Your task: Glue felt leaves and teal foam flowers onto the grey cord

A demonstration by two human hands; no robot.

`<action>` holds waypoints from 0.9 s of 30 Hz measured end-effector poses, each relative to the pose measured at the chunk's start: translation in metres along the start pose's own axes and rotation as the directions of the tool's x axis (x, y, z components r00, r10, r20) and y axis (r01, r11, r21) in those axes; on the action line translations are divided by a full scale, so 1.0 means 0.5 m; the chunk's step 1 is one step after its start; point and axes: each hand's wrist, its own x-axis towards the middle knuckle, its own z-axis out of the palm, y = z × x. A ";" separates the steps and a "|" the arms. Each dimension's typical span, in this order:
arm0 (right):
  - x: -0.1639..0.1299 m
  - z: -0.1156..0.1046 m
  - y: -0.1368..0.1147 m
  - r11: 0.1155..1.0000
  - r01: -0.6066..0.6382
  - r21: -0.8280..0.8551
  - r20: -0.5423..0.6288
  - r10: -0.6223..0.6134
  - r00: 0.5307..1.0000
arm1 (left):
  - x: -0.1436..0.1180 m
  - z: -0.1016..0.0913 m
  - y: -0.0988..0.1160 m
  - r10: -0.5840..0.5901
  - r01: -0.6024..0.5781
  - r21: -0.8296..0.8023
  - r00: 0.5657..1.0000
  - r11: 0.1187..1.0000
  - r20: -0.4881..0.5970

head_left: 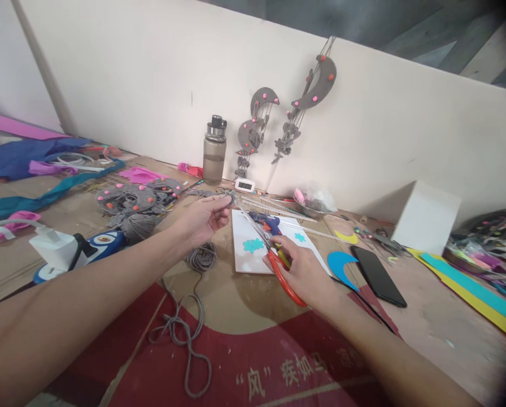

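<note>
Scissors (274,257) with red handles sit in the right hand (304,274) just right of the frame's centre, fingers curled through the loops, the blades slightly parted and pointing up and to the left. Their long axis runs on a diagonal from the hand toward the left hand (204,217), which sits a little above and left of centre. That left hand is pinched shut, thumb against fingertips, on a small grey felt piece (230,198) held just off the table; whether a strand of cord hangs from it I cannot tell. The blade tips stop just short of the piece, below and to the right of it, so the right hand's tool is the nearer thing to it and the gap between the two closes along the blades' own line.

Below the left hand, grey cord (185,328) lies in a loose coil and trails toward the bottom of the frame over a red printed banner (253,362). Under the scissors lies a white board (253,257) with teal cut-outs, and a blue glue gun (270,221) rests at its upper edge. To the right lie a blue foam crescent (340,263) and a black phone (378,276). Upper centre, a water bottle (214,150) stands by the wall, and grey crescent hangings (316,85) with pink dots lean there. At left is a heap of grey felt shapes (134,200).
</note>
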 end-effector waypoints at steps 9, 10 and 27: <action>-0.002 0.003 0.000 1.000 0.021 -0.003 -0.026 -0.021 0.999 | -0.009 0.016 -0.002 0.030 -0.030 -0.090 0.999 0.996 0.009; -0.003 0.003 0.000 1.000 0.020 -0.008 -0.024 -0.020 1.000 | -0.011 0.018 -0.002 0.035 -0.034 -0.085 0.999 0.996 0.010; -0.001 -0.010 0.003 0.950 -0.086 0.299 0.222 0.018 0.975 | -0.003 0.005 0.003 0.078 -0.076 0.120 0.997 0.990 -0.011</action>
